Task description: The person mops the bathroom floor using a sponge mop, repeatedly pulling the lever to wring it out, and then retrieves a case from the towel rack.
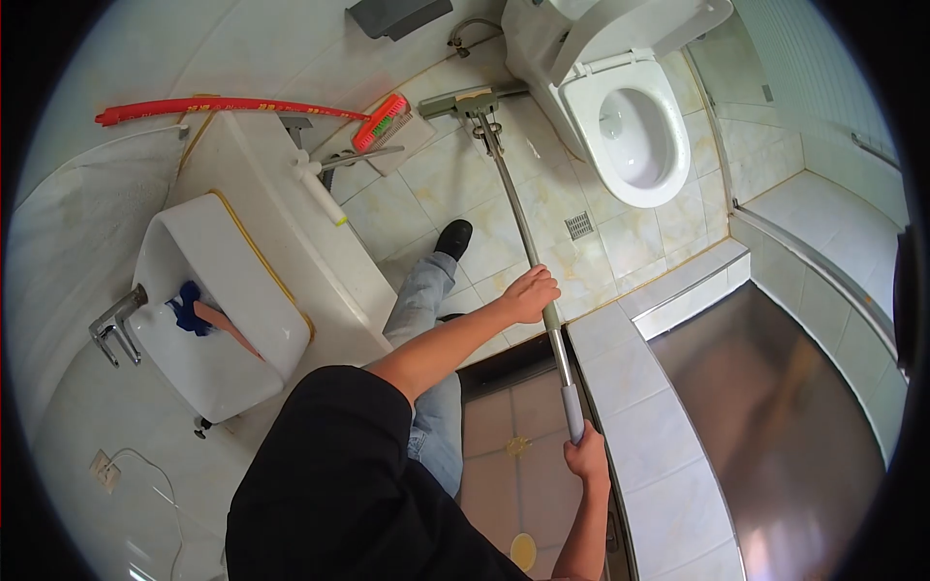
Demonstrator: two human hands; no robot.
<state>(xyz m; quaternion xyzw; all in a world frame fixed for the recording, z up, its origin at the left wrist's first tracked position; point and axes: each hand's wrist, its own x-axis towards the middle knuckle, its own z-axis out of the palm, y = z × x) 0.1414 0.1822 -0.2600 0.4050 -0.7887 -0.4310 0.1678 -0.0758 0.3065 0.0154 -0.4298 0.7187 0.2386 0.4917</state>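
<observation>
A mop with a long metal pole [513, 198] slants across the view. Its wide grey-green head [473, 100] is at the far side of the tiled floor, beside the toilet base. My left hand [531, 293] is closed round the middle of the pole. Lower down, my right hand [586, 453] grips the grey handle end [573, 407], thumb along it. Under the mop head, the contact with the floor is hard to make out.
The white toilet [639, 136] has its lid up. A red broom [381, 123] leans at the left wall by the counter [281, 184]. The sink [184, 358] holds a dark blue item. A floor drain [578, 226] and raised tiled ledge [659, 426] lie right.
</observation>
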